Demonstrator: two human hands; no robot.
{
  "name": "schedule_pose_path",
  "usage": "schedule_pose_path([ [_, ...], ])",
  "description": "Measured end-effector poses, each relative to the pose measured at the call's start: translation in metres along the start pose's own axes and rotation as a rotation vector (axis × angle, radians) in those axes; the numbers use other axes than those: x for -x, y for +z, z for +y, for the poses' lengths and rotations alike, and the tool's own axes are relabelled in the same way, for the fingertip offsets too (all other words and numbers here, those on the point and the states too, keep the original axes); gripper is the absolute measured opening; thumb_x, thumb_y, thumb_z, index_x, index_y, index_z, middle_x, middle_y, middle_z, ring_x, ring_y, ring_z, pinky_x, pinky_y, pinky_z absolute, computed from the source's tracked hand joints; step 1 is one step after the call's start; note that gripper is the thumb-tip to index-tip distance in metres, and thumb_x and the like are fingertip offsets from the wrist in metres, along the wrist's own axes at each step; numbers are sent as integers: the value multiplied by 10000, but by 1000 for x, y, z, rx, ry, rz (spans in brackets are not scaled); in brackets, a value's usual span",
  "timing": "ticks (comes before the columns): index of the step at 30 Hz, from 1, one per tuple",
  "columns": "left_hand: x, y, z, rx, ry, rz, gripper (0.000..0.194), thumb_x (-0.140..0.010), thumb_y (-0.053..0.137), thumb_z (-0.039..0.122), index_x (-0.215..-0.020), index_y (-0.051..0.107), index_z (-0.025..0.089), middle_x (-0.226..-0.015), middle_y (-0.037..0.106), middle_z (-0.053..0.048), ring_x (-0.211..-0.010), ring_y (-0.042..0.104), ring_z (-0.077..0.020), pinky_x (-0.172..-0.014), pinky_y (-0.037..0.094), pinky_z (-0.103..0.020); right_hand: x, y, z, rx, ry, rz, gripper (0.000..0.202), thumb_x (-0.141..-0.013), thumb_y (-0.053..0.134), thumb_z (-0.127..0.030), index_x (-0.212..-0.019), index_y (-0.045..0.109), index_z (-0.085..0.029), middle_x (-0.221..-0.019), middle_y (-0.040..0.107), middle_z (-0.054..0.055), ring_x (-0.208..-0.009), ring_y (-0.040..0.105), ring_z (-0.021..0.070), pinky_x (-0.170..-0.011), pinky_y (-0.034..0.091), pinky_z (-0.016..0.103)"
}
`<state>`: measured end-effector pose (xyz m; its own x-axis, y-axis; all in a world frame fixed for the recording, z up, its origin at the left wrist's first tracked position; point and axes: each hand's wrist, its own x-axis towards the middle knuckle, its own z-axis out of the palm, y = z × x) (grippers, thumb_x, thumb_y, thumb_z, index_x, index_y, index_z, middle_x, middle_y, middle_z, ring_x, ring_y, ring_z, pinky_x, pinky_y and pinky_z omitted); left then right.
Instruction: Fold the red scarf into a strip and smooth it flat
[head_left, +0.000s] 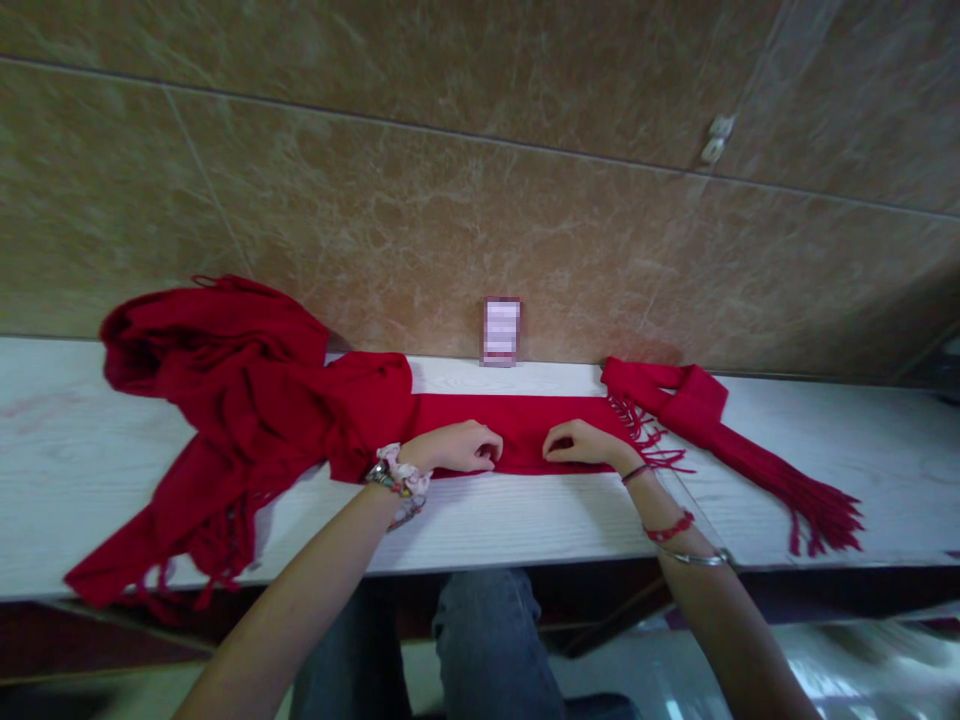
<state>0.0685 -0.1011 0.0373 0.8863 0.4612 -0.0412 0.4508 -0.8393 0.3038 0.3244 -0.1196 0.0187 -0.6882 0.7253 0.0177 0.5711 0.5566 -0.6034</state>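
A red scarf (pixel 517 415) lies flat as a long folded strip on the white counter, its fringe (pixel 652 440) at the right end. My left hand (pixel 469 447) rests on the middle of this strip with its fingers loosely bent. Facing it, a short gap away, my right hand (pixel 583 442) touches the strip's right part, fingers also loosely curved. The cloth between them looks smooth, with no pinched fold visible. What lies under the fingertips is partly hidden. Bracelets circle both wrists.
A heap of crumpled red scarves (pixel 247 390) covers the counter's left side, fringes hanging over its front edge. Another red scarf (pixel 690 400) lies bent at the right. A small card (pixel 501 332), blurred out, leans on the marbled wall (pixel 420 230). The white counter (pixel 525 520) is narrow.
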Motion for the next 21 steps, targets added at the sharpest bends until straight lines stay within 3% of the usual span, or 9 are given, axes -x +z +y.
schedule_pose_path([
  [5,2,-1,-4,-9,9,17,112,-753,528,149,-790,630,179,-744,616,8,-653,522,-97,-632,372,-178,2,-3,-4,8,-1,103,193,-801,523,-299,-803,648,-151,-813,646,43,-756,569,150,-732,443,268],
  [10,5,-2,-9,46,9,-16,88,-765,539,177,-780,626,175,-751,620,6,-673,536,-102,-636,377,-177,3,-3,-5,48,-36,-67,106,-741,607,-251,-781,645,-160,-814,611,31,-742,555,137,-693,448,250],
  [13,4,-2,-9,43,18,-24,94,-779,526,169,-784,620,179,-777,627,5,-708,545,-106,-675,380,-182,3,-1,-5,117,-25,-6,71,-744,574,-176,-763,641,-162,-801,605,30,-729,545,132,-690,443,248],
  [19,1,-5,-3,-37,22,148,126,-833,461,193,-818,582,162,-831,617,-26,-767,533,-126,-732,375,-208,-2,6,-8,154,-11,72,216,-701,667,-268,-891,638,-167,-861,617,42,-760,552,151,-686,452,257],
  [21,2,-5,-1,-33,29,138,121,-833,458,194,-811,574,167,-795,611,-12,-718,525,-117,-696,371,-201,-3,7,-10,194,-52,71,148,-722,643,-232,-855,648,-167,-858,621,48,-767,555,151,-708,448,264],
])
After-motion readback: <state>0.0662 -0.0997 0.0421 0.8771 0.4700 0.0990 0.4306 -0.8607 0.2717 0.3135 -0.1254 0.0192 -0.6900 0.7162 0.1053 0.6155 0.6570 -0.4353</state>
